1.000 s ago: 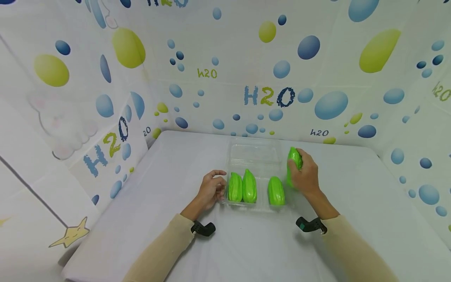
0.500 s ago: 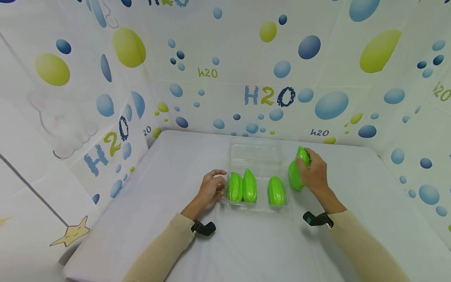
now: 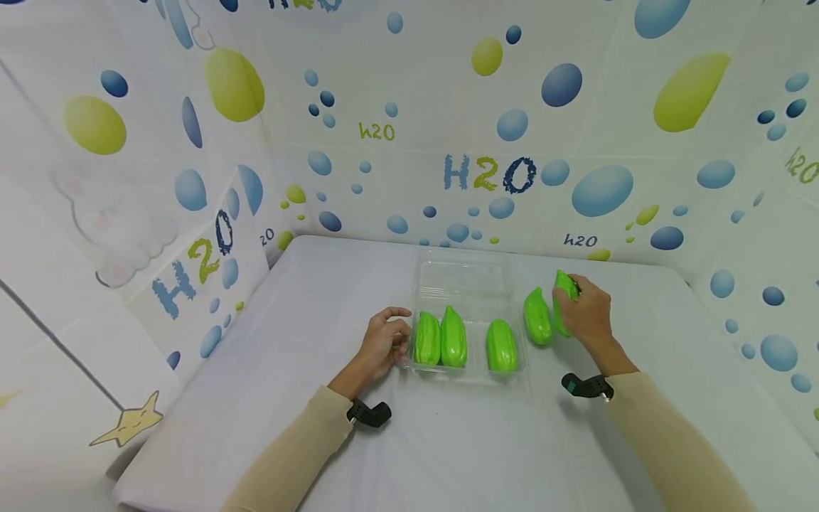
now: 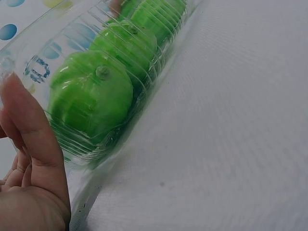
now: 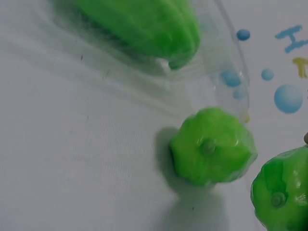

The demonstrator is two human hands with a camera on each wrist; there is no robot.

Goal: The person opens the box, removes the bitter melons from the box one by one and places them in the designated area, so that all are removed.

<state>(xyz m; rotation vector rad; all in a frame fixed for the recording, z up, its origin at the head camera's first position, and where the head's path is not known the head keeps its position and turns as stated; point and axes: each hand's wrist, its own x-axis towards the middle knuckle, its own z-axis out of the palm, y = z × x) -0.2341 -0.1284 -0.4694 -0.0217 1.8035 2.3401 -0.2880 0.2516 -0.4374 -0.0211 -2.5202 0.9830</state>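
My right hand [image 3: 589, 313] holds a glossy green ridged fruit [image 3: 564, 286] with a tapered tip, just right of the box. A second green ridged fruit [image 3: 538, 321] lies between it and the box. In the right wrist view the held fruit [image 5: 281, 192] is cut by the right edge, with a sliver of fingertip beside it. The hinged clear plastic box [image 3: 476, 352] holds three like fruits: two side by side at left [image 3: 427, 341], one at right [image 3: 502, 347]. My left hand [image 3: 384, 345] rests against the box's left side; its thumb [image 4: 36, 130] touches the clear wall.
The box's clear lid [image 3: 463, 274] lies folded back toward the rear. White cloth covers the table [image 3: 307, 455], and a patterned curtain [image 3: 422, 85] stands along its back and sides.
My right hand has moved rightward with its fruit, away from the fruit lying beside the box, which is now fully seen. The left hand and the box have stayed put.
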